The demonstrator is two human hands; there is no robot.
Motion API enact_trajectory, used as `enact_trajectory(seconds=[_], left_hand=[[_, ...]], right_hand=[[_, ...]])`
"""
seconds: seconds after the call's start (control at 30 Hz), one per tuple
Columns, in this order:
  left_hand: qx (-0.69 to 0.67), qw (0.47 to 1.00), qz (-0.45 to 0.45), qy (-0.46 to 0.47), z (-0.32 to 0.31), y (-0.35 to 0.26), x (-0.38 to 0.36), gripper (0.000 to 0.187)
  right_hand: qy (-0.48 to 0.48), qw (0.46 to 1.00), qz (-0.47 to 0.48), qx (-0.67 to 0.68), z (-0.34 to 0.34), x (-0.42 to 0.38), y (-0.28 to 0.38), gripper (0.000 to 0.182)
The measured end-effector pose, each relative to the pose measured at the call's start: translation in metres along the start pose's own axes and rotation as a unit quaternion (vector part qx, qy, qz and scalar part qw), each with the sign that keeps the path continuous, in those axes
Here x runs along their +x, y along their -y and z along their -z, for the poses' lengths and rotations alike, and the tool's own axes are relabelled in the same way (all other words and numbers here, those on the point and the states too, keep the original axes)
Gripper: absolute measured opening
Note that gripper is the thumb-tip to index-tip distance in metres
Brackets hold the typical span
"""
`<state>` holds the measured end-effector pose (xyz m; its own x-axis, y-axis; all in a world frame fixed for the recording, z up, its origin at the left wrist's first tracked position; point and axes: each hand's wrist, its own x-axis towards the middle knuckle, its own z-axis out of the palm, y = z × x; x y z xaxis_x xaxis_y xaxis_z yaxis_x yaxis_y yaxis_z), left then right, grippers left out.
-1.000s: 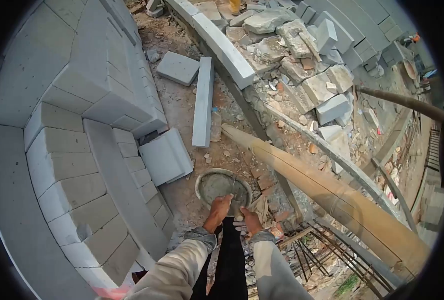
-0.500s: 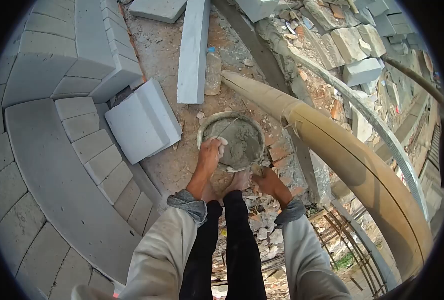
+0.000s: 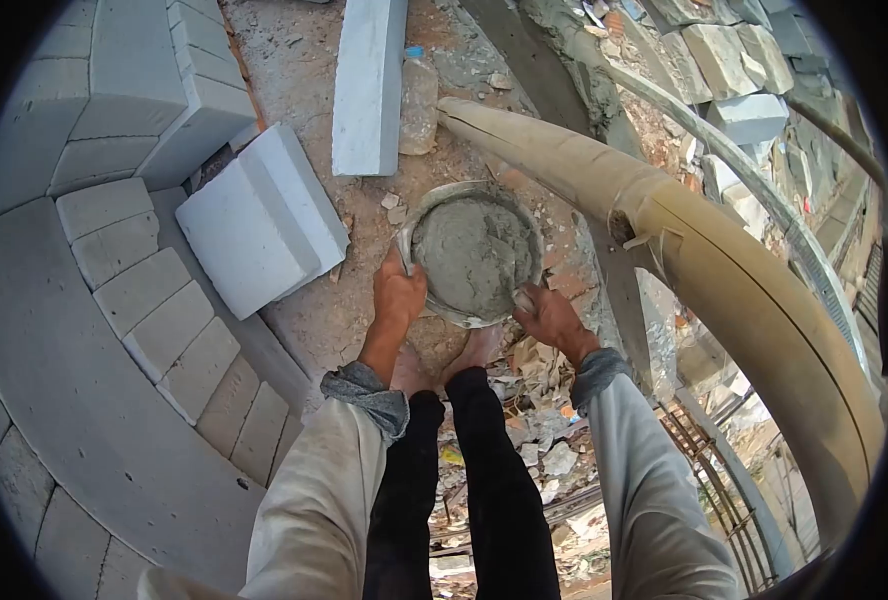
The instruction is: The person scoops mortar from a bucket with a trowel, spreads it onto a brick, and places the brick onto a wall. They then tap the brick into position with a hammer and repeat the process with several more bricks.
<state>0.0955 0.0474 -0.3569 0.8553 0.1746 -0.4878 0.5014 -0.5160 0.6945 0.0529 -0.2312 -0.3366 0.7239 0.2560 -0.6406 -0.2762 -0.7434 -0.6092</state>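
A round bucket (image 3: 538,232) full of wet grey mortar (image 3: 469,255) is in front of my bare feet, its top facing me. My left hand (image 3: 396,300) is closed on the left side of its rim, with the thumb toward the mortar. At the lower right of the rim, my right hand (image 3: 554,320) is closed on the edge too. The fingertips of both hands are partly hidden behind the rim.
Pale blocks (image 3: 254,220) lie beside a block wall (image 3: 114,290) on the left. A long block (image 3: 369,90) and a plastic bottle (image 3: 419,105) lie ahead. A thick bamboo pole (image 3: 684,230) slants across the right, above rubble and rebar (image 3: 719,480).
My left hand has moved from above the mortar to the bucket's left rim, and the thin line beneath it no longer shows. My right hand stays at the rim. The view has shifted slightly.
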Motion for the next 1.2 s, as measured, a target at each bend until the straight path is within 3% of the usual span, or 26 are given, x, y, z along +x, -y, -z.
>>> enact_trajectory(seconds=[0.17,0.27,0.37,0.47,0.6,0.73,0.77,0.87,0.97,1.13,1.2], left_hand=[[0.058,0.993,-0.033,0.093,0.013,-0.024,0.017,0.050],[0.068,0.983,-0.032,0.166,0.019,-0.047,0.041,0.048],[0.096,0.979,-0.054,0.174,0.016,-0.042,0.059,0.050],[0.052,0.979,0.001,0.197,0.025,-0.044,0.058,0.051],[0.088,0.980,-0.019,0.177,0.022,-0.036,0.068,0.053],[0.071,0.980,-0.046,0.180,0.014,-0.018,0.072,0.055],[0.083,0.981,-0.047,0.168,0.017,-0.030,0.067,0.055],[0.092,0.977,-0.037,0.189,0.022,-0.031,0.074,0.057],[0.102,0.973,-0.027,0.208,0.016,-0.033,0.064,0.058],[0.154,0.963,-0.056,0.213,0.013,-0.051,0.071,0.051],[0.114,0.966,-0.058,0.224,0.017,-0.039,0.080,0.049]], right_hand=[[0.068,0.975,-0.032,0.211,-0.003,-0.003,-0.017,0.028],[0.031,0.979,-0.019,0.200,0.016,-0.019,-0.019,0.030],[-0.093,0.995,0.029,-0.014,0.031,-0.038,-0.010,0.036],[-0.109,0.981,0.009,-0.163,0.026,-0.043,0.019,0.046],[-0.157,0.983,0.056,-0.077,0.007,-0.058,0.043,0.043],[0.040,0.988,-0.152,-0.007,0.016,-0.032,0.031,0.040],[0.026,0.983,-0.178,-0.038,0.027,-0.036,0.035,0.039],[-0.063,0.985,-0.140,-0.073,0.060,-0.066,0.045,0.038],[-0.092,0.977,-0.127,-0.142,0.080,-0.076,0.050,0.037],[0.005,0.992,-0.086,-0.090,0.036,-0.011,0.026,0.039],[0.011,0.996,-0.070,-0.062,0.029,-0.007,0.022,0.040]])
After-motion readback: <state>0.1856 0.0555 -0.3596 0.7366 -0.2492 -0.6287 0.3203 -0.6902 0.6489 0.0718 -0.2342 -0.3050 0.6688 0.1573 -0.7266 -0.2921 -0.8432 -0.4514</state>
